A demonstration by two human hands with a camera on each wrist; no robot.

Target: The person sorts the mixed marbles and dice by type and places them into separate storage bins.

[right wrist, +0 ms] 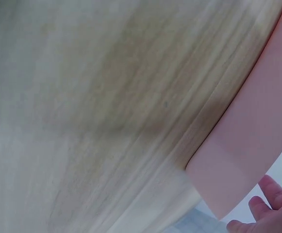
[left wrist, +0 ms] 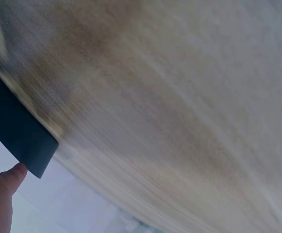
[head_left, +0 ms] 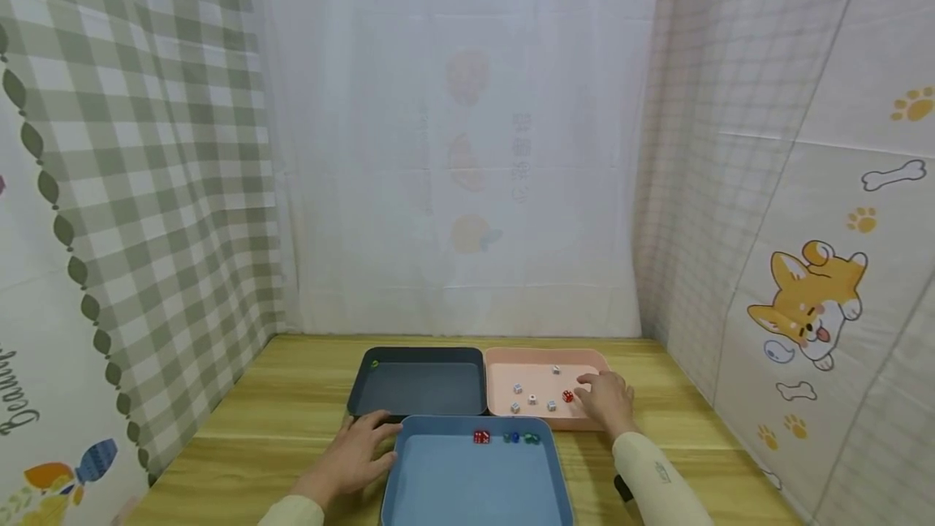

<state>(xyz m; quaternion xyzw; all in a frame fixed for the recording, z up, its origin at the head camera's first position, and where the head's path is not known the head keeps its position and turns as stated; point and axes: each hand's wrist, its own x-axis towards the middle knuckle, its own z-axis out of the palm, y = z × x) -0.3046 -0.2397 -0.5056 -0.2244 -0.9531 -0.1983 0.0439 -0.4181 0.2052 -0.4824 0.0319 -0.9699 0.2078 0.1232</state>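
My right hand hangs over the right side of the pink tray, fingers spread loosely, with a red die beside the fingertips. Several small white dice lie scattered in the same tray. At the blue tray's upper left corner is my left hand, its fingers relaxed and nothing held. Red dice sit along the blue tray's far side, and a blue bead lies there among green ones. In the right wrist view, fingers show past the pink tray's wall.
A dark grey tray stands left of the pink one, with a small green piece in its far left corner. All three trays adjoin on a wooden table. Curtains hang behind and on both sides.
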